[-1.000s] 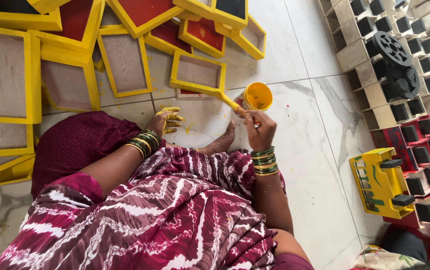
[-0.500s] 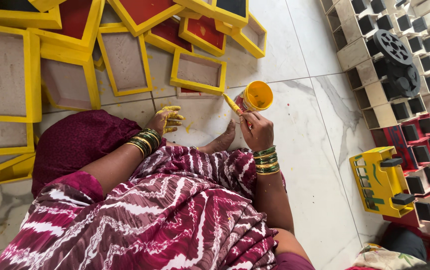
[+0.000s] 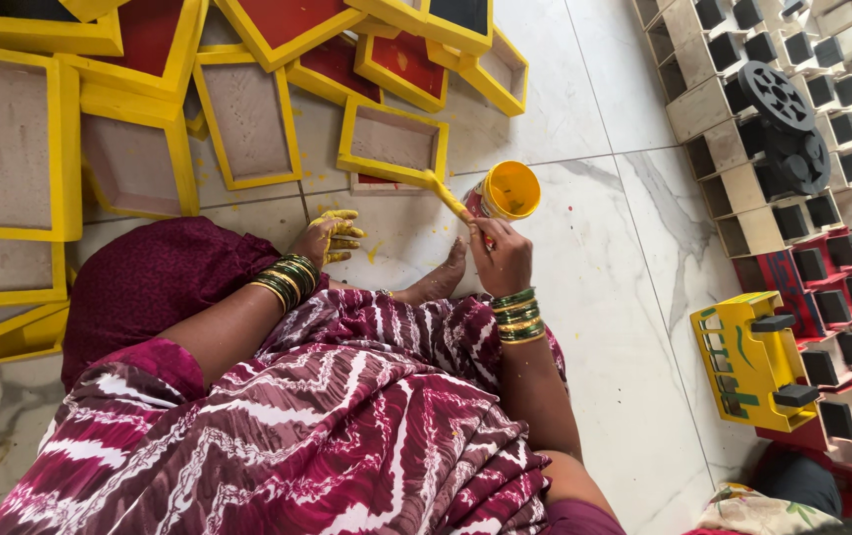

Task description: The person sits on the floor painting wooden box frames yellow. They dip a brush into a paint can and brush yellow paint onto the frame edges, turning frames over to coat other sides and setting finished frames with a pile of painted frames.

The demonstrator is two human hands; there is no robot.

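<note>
A person sits on a pale marble floor point(image 3: 634, 396), seen from above, their lap covered by maroon and white zigzag cloth point(image 3: 327, 426). A bare foot point(image 3: 438, 282) pokes out from the cloth between the two hands. The left hand point(image 3: 332, 238), smeared with yellow paint, rests flat on the floor with fingers spread, grasping nothing; green and gold bangles point(image 3: 287, 280) circle that wrist. The right hand point(image 3: 501, 256), also bangled, is closed around the handle of a paintbrush point(image 3: 449, 198), whose yellow-coated tip touches the near right corner of a small yellow-rimmed tray point(image 3: 392, 142). Just right of the brush, touching or nearly touching the hand, stands an open paint tin point(image 3: 511, 190) filled with yellow paint. To the right, near the wall, a yellow toy vehicle with black wheels point(image 3: 751, 359) lies on its side. Farther out on the left, many more yellow-edged trays point(image 3: 138, 159) lie crowded together, some with red insides, some plain grey. At the far right, stacks of unpainted wooden toy trucks point(image 3: 743, 129) with black squares lean in rows.
</note>
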